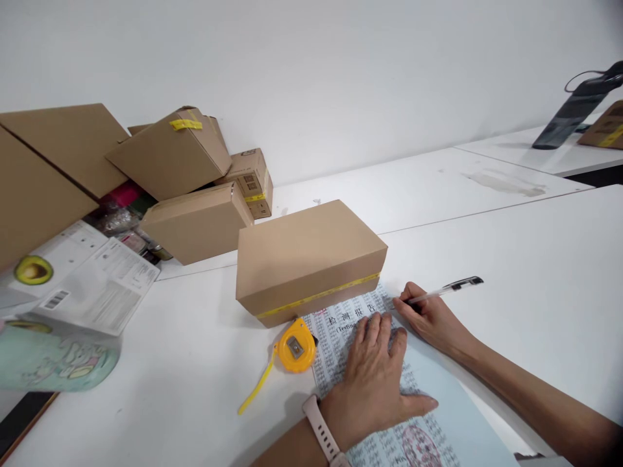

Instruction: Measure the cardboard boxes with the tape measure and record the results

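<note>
My left hand [374,370] lies flat with its fingers spread on a printed light-blue sheet [335,347], a band around its wrist. My right hand [431,318] pinches a pen [452,285] with a clear barrel and black clip; its tip is at the sheet's right edge, by the box. A closed cardboard box [311,259] with yellow tape along its side stands against the sheet's far end. Left of the sheet sits a yellow tape measure [295,346], its yellow strap trailing on the table.
Several cardboard boxes [170,155] are stacked at the back left. In front of them are a white printed carton [114,285] and a mint-green bottle [63,357]. A dark bottle [572,110] and another taped box [606,130] stand at the far right. A white wall rises behind the table.
</note>
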The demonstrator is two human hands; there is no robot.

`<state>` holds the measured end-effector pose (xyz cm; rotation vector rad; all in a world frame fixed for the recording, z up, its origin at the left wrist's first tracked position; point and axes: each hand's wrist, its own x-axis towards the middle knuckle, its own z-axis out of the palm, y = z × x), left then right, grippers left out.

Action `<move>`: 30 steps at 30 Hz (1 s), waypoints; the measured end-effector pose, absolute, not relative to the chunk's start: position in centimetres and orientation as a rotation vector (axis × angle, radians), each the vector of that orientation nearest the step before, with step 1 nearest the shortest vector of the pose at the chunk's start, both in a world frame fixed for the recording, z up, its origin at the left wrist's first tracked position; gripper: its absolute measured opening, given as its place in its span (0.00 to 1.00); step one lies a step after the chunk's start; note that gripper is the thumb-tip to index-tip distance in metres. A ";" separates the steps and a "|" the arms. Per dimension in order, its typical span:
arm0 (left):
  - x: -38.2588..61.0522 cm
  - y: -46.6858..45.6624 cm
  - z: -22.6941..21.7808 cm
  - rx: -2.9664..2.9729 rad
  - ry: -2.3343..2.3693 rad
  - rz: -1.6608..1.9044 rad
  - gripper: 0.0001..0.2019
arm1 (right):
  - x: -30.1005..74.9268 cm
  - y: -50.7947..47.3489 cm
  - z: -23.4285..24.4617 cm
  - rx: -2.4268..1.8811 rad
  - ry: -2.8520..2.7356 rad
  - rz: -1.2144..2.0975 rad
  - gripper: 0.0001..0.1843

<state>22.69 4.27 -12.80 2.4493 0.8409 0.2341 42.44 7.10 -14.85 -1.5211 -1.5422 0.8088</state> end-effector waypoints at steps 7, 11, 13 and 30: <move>22.7 4.2 -12.6 2.436 0.842 0.236 0.46 | 42.3 7.0 -14.6 -1.539 -1.530 0.833 0.16; 22.7 4.2 -12.8 2.448 0.848 0.233 0.46 | 42.3 7.0 -14.5 -1.552 -1.549 0.836 0.16; 22.7 4.2 -13.0 2.457 0.855 0.230 0.47 | 42.4 7.0 -14.4 -1.563 -1.549 0.828 0.16; 22.6 4.4 -12.0 2.531 0.859 0.183 0.45 | 42.4 7.2 -14.7 -1.568 -1.537 0.772 0.15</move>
